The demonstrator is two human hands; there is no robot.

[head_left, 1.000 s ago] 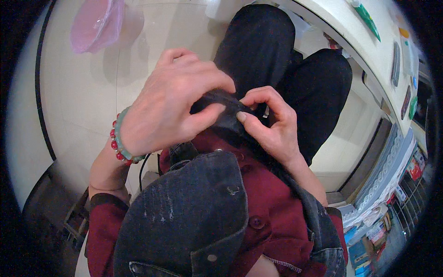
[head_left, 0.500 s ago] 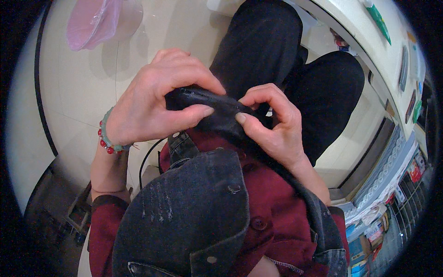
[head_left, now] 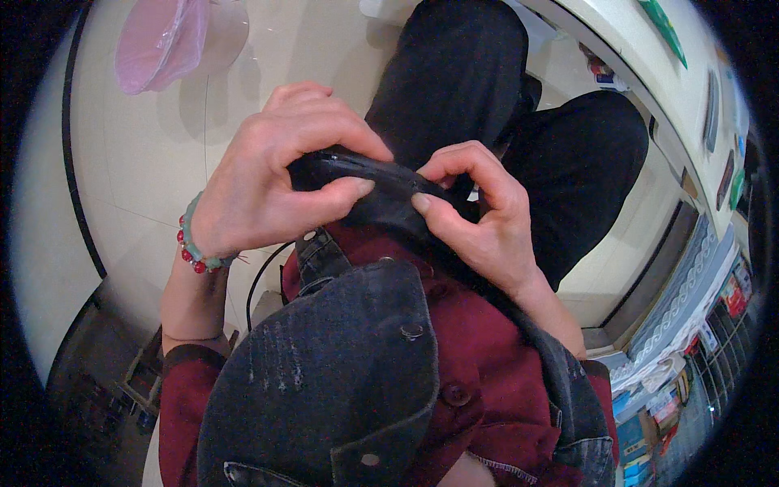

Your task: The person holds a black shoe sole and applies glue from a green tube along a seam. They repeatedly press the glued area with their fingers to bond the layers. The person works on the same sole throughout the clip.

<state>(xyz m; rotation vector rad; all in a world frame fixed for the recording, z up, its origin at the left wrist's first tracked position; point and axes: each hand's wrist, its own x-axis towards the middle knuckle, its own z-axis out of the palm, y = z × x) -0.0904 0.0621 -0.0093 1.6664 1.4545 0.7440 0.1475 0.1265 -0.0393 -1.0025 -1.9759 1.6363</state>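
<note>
Above my lap I hold a black, soft-looking piece with a shiny, ridged edge (head_left: 369, 172); its exact kind does not show. My left hand (head_left: 280, 162) grips it, fingers over the far edge and thumb on the near face. A beaded green and red bracelet (head_left: 191, 235) circles that wrist. Close by on the right, my right hand (head_left: 483, 215) pinches the same piece between thumb and forefinger. Its lower part runs down against my dark red shirt (head_left: 503, 349) and dark denim jacket (head_left: 349, 341), where I cannot tell its end.
My legs in black trousers (head_left: 458, 73) stretch ahead. A bin with a pink bag (head_left: 162, 45) stands on the pale floor at the far left. Along the right runs a white tabletop (head_left: 649, 61) carrying small items. Lower right, a wire rack (head_left: 722, 357) stands near packages.
My hands keep their hold on the black piece and have barely shifted. The view has moved very slightly.
</note>
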